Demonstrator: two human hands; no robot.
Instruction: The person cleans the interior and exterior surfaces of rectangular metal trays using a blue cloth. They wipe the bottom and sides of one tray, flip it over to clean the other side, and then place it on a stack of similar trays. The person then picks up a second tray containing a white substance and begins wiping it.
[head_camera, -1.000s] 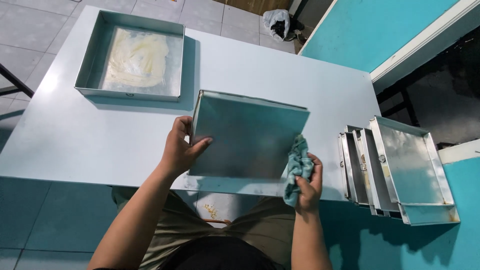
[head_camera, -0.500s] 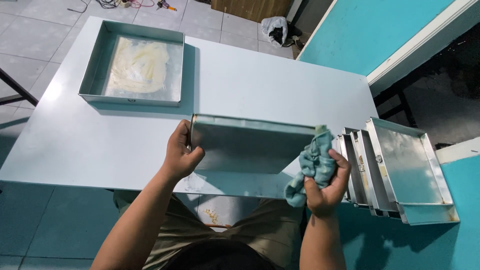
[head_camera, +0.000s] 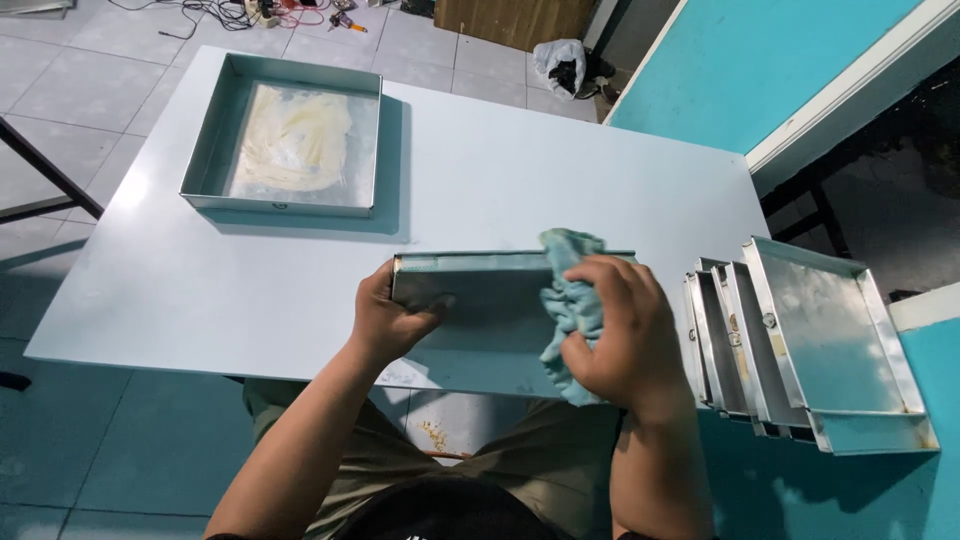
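Note:
My left hand (head_camera: 385, 318) grips the left edge of a square metal baking tray (head_camera: 478, 320) that I hold tilted at the table's near edge, its open side facing me. My right hand (head_camera: 618, 325) presses a crumpled teal cloth (head_camera: 568, 298) against the tray's right part, the cloth draped over its top rim. Part of the tray's right side is hidden behind that hand and cloth.
A second square metal tray (head_camera: 215, 140) smeared with yellowish grease lies flat at the far left of the pale table (head_camera: 560, 170). Several metal trays (head_camera: 800, 340) lean stacked off the table's right edge. A teal wall (head_camera: 760, 50) rises at the back right.
The tray has tipped from bottom-up toward me to nearly on edge. My right hand with the cloth has moved from the tray's right corner up and over its top rim.

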